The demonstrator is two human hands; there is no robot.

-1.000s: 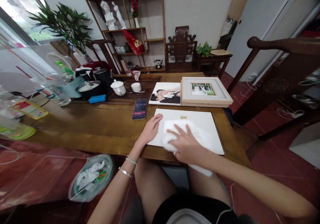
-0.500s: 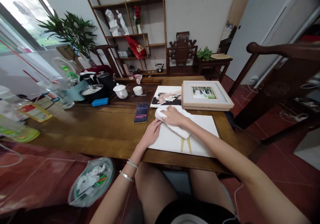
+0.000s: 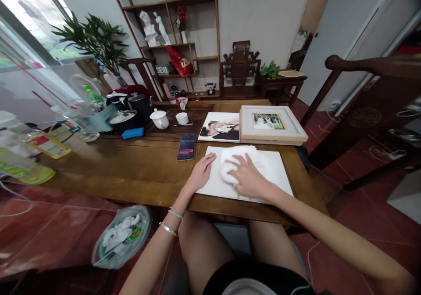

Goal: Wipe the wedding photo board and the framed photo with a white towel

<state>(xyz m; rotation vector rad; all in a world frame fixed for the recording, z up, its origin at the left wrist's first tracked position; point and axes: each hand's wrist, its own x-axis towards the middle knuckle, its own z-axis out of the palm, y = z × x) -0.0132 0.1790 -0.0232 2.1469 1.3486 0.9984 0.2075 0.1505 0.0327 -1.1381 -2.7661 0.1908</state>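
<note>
A white panel (image 3: 278,172) lies flat near the table's front edge, with a small tan mark at its lower part mostly covered by my hand. My right hand (image 3: 248,176) bears down on a bunched white towel (image 3: 226,154), its fingers spread over the top and holding the cloth against the panel. A ring shows on one finger. At the panel's left edge rests my left hand (image 3: 201,172), fingers stretched out flat, holding nothing. Just behind the panel are a photo print (image 3: 219,130) and a pale wooden picture frame (image 3: 296,130).
A phone (image 3: 186,148) lies left of the panel. Further left are a white lidded cup (image 3: 159,119), a small white bowl (image 3: 182,118), a blue block (image 3: 133,133), a dark pot (image 3: 123,120) and bottles (image 3: 49,143). A lined bin (image 3: 144,224) stands on the floor below.
My right hand has slid the towel right and toward me across the panel, its fingers now spread wider. The tan marks are more covered. My left hand stays at the panel's left edge.
</note>
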